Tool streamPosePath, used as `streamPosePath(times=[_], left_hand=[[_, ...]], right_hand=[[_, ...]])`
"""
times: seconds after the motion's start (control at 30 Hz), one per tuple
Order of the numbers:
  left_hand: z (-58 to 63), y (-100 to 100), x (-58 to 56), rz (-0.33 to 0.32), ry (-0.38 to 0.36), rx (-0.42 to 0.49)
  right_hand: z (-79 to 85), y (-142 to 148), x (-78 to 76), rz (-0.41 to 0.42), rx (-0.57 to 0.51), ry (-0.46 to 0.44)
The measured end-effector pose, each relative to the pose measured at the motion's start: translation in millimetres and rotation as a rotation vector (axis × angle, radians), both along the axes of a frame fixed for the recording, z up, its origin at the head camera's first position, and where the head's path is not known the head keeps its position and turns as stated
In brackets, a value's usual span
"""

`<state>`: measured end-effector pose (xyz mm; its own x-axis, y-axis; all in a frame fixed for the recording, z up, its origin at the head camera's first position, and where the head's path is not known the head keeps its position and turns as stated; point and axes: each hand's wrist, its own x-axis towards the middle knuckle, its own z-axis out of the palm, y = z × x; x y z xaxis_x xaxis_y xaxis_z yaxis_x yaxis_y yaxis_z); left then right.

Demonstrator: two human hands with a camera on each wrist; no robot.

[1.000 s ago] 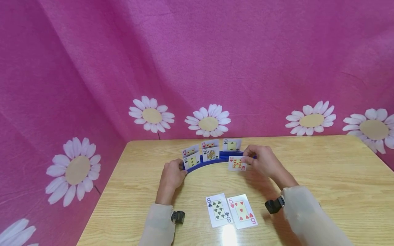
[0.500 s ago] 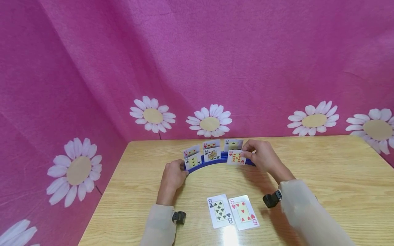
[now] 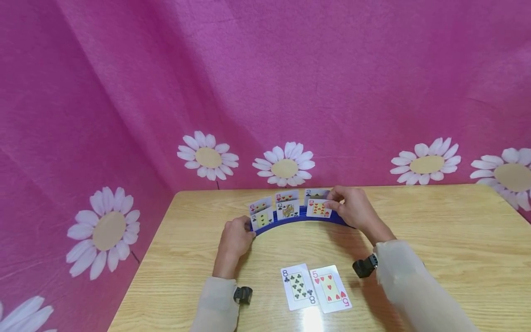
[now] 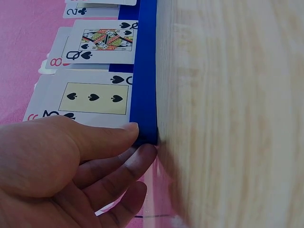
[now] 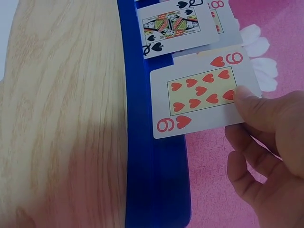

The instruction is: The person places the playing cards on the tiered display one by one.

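We are watching a left hand (image 3: pixel 235 237) holding the left end of a curved blue card holder (image 5: pixel 159 190) on a wooden table (image 3: pixel 178 263). Its thumb and a finger are making a narrow grip, pinching that end. The right hand (image 3: pixel 354 210) is holding the nine of hearts (image 5: pixel 202 102). Its grip is narrow too, and the thumb is pressing on the front of the card near its top right corner. We are seeing this card at the right part of the holder, in front of the two of clubs (image 4: pixel 97 12), but we are not able to tell for sure if its bottom edge is sitting in the slot.

On the left side, the three of spades (image 4: pixel 95 104) is standing in front of a red six (image 3: pixel 260 204). In the middle, the queen of spades (image 4: pixel 107 40) is standing in front of the eight of hearts (image 3: pixel 287 195), which is peeking over the top. Nearer to us, the eight of clubs (image 3: pixel 297 287) and the five of hearts (image 3: pixel 331 289) are lying face up, close side by side. Behind the table, a pink cloth (image 3: pixel 290 69) is hanging, and big white flowers (image 3: pixel 284 168) are showing on it.
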<state>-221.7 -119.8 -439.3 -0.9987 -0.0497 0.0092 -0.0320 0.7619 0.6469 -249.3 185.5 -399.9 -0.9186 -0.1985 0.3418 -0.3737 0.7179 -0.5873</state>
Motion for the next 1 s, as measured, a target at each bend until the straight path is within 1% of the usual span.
streamPosePath(times=[0.2,0.43,0.7,1.0], left_hand=[[0.6,0.7,0.6,0.007,-0.003,-0.004],[0.5,1.0,0.1,0.007,-0.011,-0.005],[2.4,1.7,0.2,0.016,-0.021,-0.008],[0.0,-0.4,-0.7,0.002,0.009,-0.016]], right_hand=[[0.9,-1.9,-1.7,0.013,-0.022,0.002],[1.4,-3.4,-2.8,-0.009,-0.009,-0.028],[1.0,-3.9,-5.4,-0.016,-0.003,-0.054],[-2.5,-3.6,-5.8,-0.003,0.005,-0.058]])
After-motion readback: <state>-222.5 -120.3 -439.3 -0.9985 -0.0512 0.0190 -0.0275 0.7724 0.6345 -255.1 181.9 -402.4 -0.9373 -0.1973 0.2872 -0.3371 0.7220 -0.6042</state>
